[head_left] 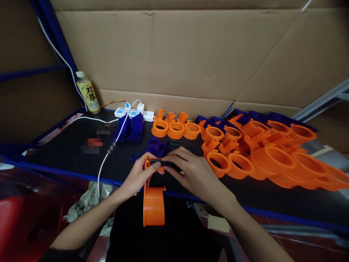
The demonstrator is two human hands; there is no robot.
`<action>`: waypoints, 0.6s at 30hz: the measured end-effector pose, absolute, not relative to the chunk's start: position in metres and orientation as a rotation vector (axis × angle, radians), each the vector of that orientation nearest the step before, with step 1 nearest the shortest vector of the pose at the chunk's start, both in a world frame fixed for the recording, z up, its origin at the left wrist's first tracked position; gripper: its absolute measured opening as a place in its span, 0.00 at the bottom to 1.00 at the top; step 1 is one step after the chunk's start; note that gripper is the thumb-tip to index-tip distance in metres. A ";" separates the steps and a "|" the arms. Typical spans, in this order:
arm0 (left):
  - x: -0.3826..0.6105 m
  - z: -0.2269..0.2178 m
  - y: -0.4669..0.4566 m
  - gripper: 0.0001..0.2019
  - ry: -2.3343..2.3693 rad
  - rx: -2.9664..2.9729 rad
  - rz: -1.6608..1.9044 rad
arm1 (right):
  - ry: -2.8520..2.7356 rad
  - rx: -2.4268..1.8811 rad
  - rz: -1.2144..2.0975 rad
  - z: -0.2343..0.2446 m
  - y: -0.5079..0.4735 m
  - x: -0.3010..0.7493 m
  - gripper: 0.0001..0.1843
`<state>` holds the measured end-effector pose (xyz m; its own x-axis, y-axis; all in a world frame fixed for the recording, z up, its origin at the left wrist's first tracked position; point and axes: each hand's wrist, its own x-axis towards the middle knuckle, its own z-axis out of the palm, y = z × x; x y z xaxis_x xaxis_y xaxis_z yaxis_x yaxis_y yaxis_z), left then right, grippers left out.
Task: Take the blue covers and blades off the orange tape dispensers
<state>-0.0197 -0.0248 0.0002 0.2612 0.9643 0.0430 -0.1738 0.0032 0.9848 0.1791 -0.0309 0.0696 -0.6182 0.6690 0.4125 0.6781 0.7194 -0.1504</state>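
Note:
My left hand [140, 173] is closed around the upper end of an orange plastic frame [154, 207], which looks like a tape dispenser body. Its wide ring hangs down in front of the table edge. My right hand [187, 165] grips a black cylinder-shaped piece [155, 163] whose left end lies in the bracket of the frame, under my left thumb. My right fingers cover its other end. Just beyond my hands lie small dark blue plastic pieces [156, 146] and several black cylinders [176, 144].
Three orange frames [176, 130] stand behind; many more [275, 160], some with blue plates, crowd the right. Stacked blue plates [135, 127] sit by a white power strip [148, 116]. A white cable [103, 163] crosses the black tabletop [68, 153]. A drink bottle [89, 94] stands back left.

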 end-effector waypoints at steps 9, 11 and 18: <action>-0.021 0.002 -0.026 0.08 0.821 1.174 1.157 | -2.518 -1.369 -0.319 0.099 0.026 0.259 0.10; -0.021 0.004 -0.026 0.08 0.815 1.175 1.160 | -2.549 -1.497 -0.389 0.098 0.046 0.269 0.09; -0.022 0.004 -0.027 0.07 0.807 1.191 1.126 | -2.626 -1.680 -0.196 0.076 0.077 0.274 0.10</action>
<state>-0.0216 -0.0267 0.0036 0.2791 0.9572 0.0764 -0.2357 -0.0089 0.9718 0.2736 0.0775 0.0762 -0.4214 0.9031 0.0826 0.9054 0.4137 0.0957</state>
